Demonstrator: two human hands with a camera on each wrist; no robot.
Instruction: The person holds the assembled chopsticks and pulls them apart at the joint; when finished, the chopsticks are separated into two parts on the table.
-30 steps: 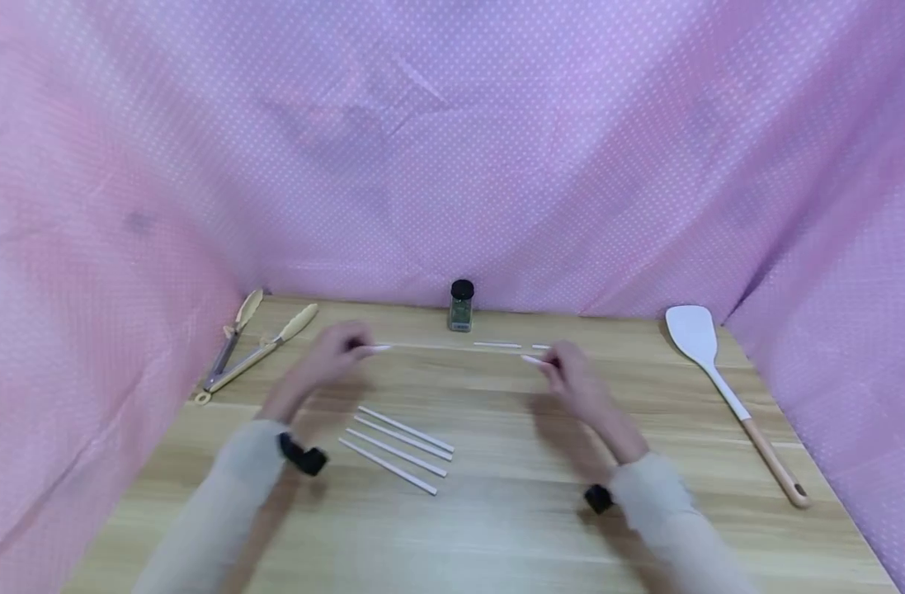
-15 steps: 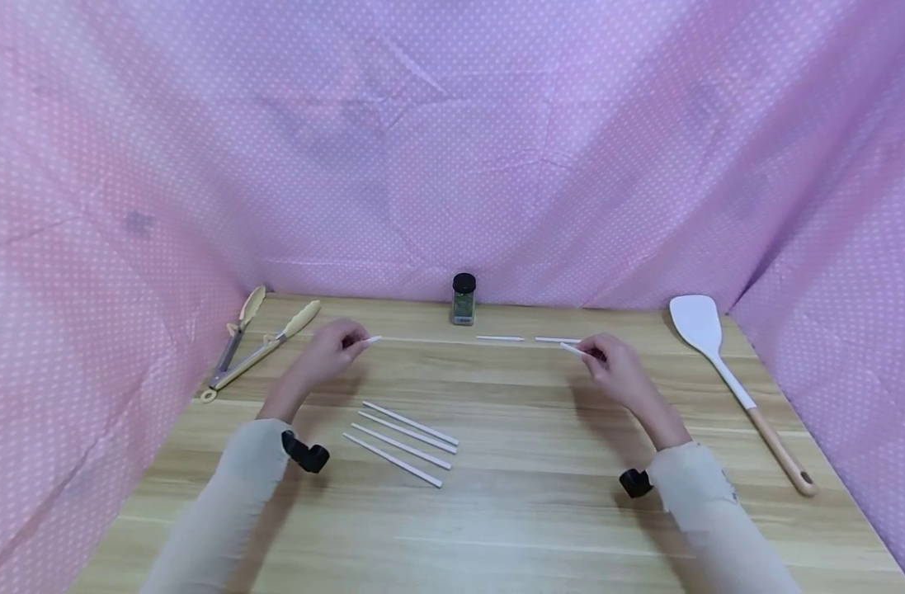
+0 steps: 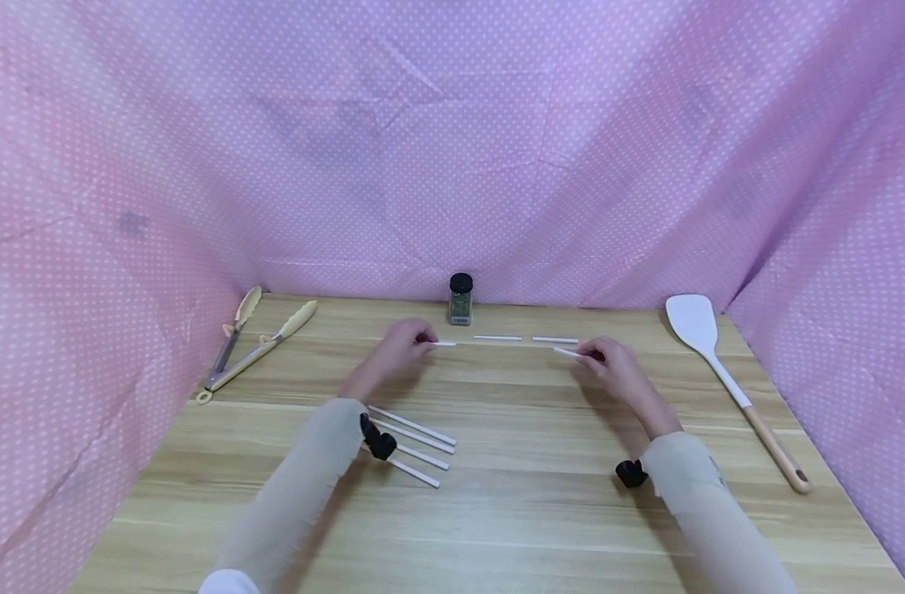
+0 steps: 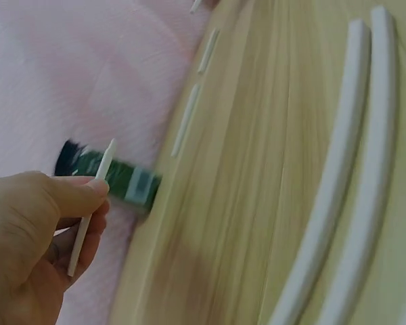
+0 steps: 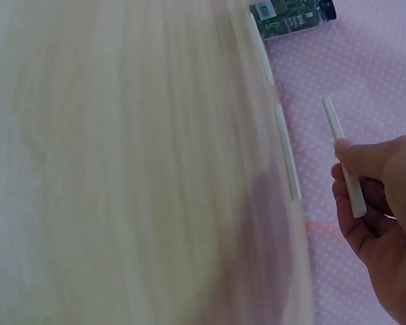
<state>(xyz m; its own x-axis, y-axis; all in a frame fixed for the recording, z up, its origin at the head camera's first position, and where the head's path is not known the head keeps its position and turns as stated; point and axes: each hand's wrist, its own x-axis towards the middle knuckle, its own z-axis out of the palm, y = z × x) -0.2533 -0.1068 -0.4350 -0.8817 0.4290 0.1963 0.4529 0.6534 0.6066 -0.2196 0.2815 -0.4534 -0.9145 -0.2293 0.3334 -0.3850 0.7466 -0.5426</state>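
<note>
My left hand (image 3: 402, 345) pinches a short white chopstick piece with a tapered tip (image 4: 104, 166) between thumb and fingers, above the table's back part. To the right, my right hand (image 3: 614, 368) pinches another short chopstick piece, blunt-ended (image 5: 333, 116), between thumb and fingers. Two more short pieces lie end to end along the back: a slim one (image 3: 497, 337) and a thicker one (image 3: 555, 340), with a small gap between them. Several full-length white chopsticks (image 3: 412, 425) lie slanted side by side in front; my left wrist camera and sleeve partly cover them.
A black-capped jar of green flakes (image 3: 461, 304) stands at the back edge. Spread tongs (image 3: 247, 363) lie at the left. A white spatula with a wooden handle (image 3: 694, 326) lies at the right. Pink dotted cloth (image 3: 452, 165) hangs around the table.
My right hand first moves to the right with its chopstick piece, then stays nearly still. My left hand then moves right, toward the pieces at the back, carrying its own piece.
</note>
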